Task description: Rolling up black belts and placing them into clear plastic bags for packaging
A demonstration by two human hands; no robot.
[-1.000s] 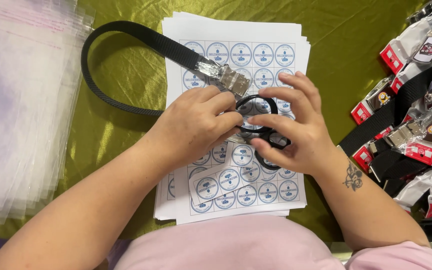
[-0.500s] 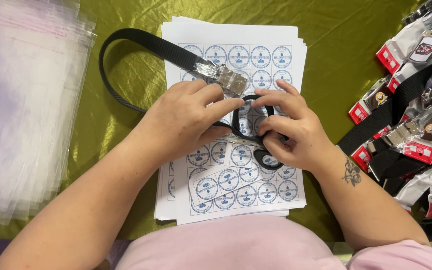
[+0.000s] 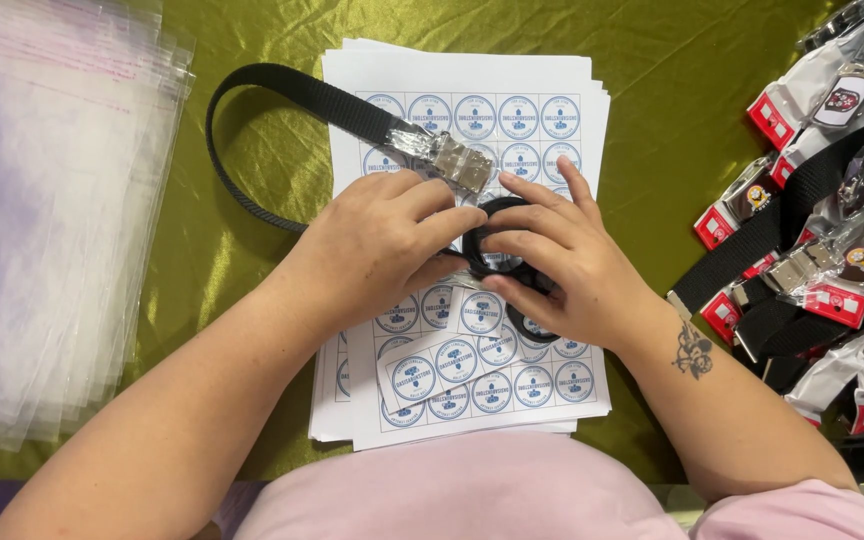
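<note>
Surface: a table covered by a shiny olive-green cloth (image 3: 252, 30), creased in places.
Left: a stack of clear plastic bags (image 3: 42, 220) lies flat on the cloth, edges fanned.
Middle: a pile of white sticker sheets (image 3: 552, 110) printed with round blue-and-white labels rests on the cloth, sheets slightly askew.
Loop: a black webbing belt (image 3: 252, 90) curves from the cloth onto the sheets, where its metal buckle (image 3: 452, 160) lies.
Right: a heap of bagged belts (image 3: 832, 260) with red tags and metal buckles lies on the cloth, well apart from the clear bags.
</note>
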